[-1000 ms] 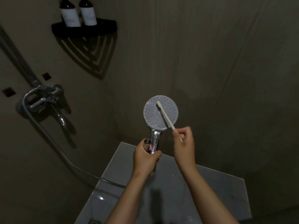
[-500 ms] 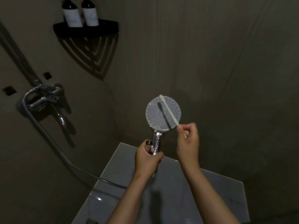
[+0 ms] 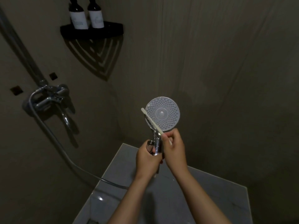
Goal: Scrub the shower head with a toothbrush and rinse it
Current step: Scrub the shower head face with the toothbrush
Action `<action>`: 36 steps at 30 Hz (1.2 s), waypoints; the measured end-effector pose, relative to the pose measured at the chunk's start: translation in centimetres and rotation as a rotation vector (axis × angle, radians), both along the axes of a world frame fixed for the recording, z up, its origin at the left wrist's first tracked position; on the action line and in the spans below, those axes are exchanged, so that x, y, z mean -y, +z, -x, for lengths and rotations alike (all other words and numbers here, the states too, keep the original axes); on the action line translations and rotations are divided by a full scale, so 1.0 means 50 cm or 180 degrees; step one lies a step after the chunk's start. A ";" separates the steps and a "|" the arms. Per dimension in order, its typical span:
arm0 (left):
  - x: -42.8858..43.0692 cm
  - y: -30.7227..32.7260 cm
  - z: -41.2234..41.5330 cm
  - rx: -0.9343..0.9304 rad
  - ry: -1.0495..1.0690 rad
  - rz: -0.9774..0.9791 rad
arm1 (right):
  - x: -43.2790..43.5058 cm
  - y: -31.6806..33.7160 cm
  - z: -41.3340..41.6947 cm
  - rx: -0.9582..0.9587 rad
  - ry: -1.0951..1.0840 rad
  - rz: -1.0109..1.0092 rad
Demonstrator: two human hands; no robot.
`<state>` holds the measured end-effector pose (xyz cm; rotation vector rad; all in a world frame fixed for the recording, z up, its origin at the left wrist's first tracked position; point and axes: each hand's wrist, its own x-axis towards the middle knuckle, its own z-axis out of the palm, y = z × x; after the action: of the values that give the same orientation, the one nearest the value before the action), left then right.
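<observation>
We are holding one shower head (image 3: pixel 162 114) up in front of the wall (image 3: pixel 226 62), in the middle of the scene; its round nozzle face is turning toward us and its chrome handle is pointing down. Our left hand (image 3: pixel 148 156) is wrapping its fingers tightly round that handle, just below the disc. Our right hand (image 3: pixel 174 148), close against the left one on its right side, is pinching the lower part of one pale toothbrush (image 3: pixel 152 121) between thumb and curled fingers; the end of the stem is poking out under them. The toothbrush is slanting up and to the left from that grip, crossing the lower left edge of the disc; its head is lying at the left rim, and we cannot tell whether the bristles are pressing on the nozzles.

One grey hose (image 3: pixel 64 151) is running from beside the left forearm, leftward and up, to one chrome mixer tap (image 3: pixel 48 97) on the left; one riser pipe (image 3: pixel 21 50) is climbing from the tap toward the upper left. Two small dark square insets (image 3: pixel 16 90) are sitting in the wall, one on either side of the pipe. Far up on the left, one black corner shelf (image 3: pixel 92 32) is carrying two dark bottles (image 3: pixel 78 16) with pale labels, standing upright side by side; the shelf is throwing a striped shadow down the wall. Near us, one pale glossy ledge (image 3: pixel 210 199) is lying under both forearms.
</observation>
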<state>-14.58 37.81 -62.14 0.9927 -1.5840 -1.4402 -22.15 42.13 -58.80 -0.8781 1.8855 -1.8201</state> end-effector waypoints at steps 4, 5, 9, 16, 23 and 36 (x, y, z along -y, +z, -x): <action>0.008 -0.009 0.004 0.0037 0.0192 -0.0105 | -0.010 0.021 0.030 -0.0199 -0.0482 0.0212; 0.009 -0.009 0.005 0.0049 0.0217 -0.0095 | -0.012 0.026 0.041 -0.0213 -0.0585 0.0226; 0.002 -0.007 0.016 0.0065 0.0126 -0.0081 | -0.014 0.029 0.059 -0.0219 -0.0621 0.0029; -0.016 -0.003 0.039 0.0005 0.0031 -0.0216 | -0.012 0.025 0.047 -0.0260 0.0128 -0.0355; -0.022 0.005 0.041 -0.0056 0.0163 -0.0244 | -0.029 0.032 0.079 -0.0311 -0.0199 0.0121; -0.035 0.017 0.053 0.0173 -0.0093 0.0112 | -0.025 0.015 0.066 -0.0385 0.0362 -0.0409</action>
<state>-17.23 39.56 -61.28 0.9997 -1.6638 -1.4110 -25.44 43.40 -58.07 -1.0479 1.9576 -1.5931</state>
